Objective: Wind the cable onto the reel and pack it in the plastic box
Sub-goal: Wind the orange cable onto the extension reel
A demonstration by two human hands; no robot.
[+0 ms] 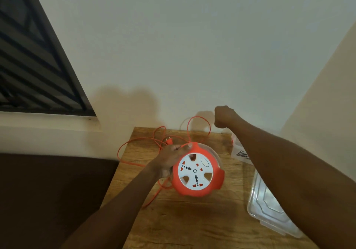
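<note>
Nearest, at the right edge of the wooden table [173, 219], lay a clear plastic box lid [269, 208]. Just beyond it, toward the middle, the left hand [171, 158] gripped the upper left rim of the orange and white cable reel [198, 173], holding it tilted with its socket face up. Orange cable [133, 164] trailed loose over the table's left side, its plug [169, 141] lying just past the left hand. Farther right sat the clear plastic box [240, 152], partly hidden by the right forearm. Farthest, the right hand [224, 116] was raised in a closed fist, a cable loop arching up from the reel toward it.
</note>
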